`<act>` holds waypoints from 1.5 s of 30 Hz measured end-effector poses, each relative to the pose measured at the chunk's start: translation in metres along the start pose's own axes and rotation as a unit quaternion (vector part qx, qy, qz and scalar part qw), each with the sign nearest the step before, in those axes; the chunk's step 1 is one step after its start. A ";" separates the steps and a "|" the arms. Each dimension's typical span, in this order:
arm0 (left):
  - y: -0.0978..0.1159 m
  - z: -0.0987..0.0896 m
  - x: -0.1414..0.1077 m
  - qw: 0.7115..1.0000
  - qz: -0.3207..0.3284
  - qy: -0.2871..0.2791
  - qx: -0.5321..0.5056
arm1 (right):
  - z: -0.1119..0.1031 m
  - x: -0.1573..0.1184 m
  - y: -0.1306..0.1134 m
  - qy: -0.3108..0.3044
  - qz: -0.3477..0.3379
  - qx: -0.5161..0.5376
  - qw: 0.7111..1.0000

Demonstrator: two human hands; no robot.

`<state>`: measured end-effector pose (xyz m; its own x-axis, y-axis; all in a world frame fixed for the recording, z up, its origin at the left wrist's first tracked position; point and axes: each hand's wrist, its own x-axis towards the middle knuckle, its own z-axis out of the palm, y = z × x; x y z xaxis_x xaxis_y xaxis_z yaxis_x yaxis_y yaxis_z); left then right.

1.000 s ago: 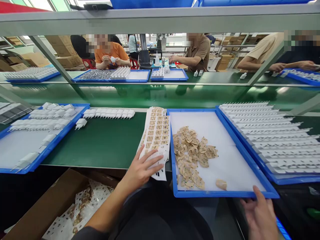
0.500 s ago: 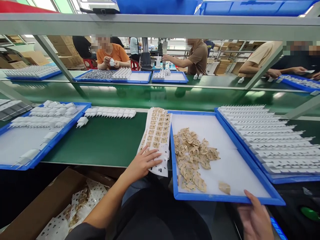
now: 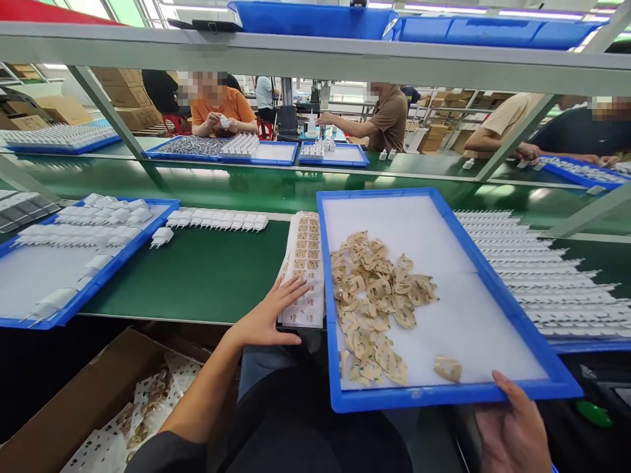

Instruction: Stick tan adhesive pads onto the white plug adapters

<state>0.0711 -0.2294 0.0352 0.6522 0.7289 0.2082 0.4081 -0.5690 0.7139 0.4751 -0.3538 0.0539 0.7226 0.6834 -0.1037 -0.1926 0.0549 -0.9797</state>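
My right hand grips the near right corner of a blue-rimmed tray, thumb over the rim and fingers beneath it. Inside the tray a heap of tan peeled backing papers lies to the left, and one single tan piece rests near the front edge. My left hand is spread flat, its fingers on a stack of white sheets with rows of tan stickers. The tray's left side overlaps the right edge of these sheets.
On the left stands a blue tray of white plug adapters, with a row of adapters beside it. Another tray of adapters is at the right. A cardboard box with scrap sheets sits low left. Co-workers sit across the bench.
The blue tray has been lifted and shifted, its far edge higher and its left side now over the sheets. My left hand has slid slightly left, and the sheets lie straighter.
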 end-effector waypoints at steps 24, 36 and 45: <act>0.205 0.077 -0.310 0.340 -0.386 0.837 -0.188 | 0.157 -0.207 0.114 -0.601 0.276 -0.053 0.748; 0.122 0.156 -0.398 0.224 -0.467 0.785 -0.340 | 0.187 -0.268 0.210 -0.696 0.334 -0.219 0.596; 0.015 0.108 -0.467 0.203 -0.563 0.685 -0.415 | 0.237 -0.283 0.274 -0.799 0.215 -0.330 0.454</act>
<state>-0.1583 -0.6198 -0.1236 -0.5785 -0.0346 -0.8149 -0.8135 0.0971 0.5734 0.0605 -0.3598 -0.1445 -0.7942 0.2128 -0.5691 0.5337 -0.2035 -0.8208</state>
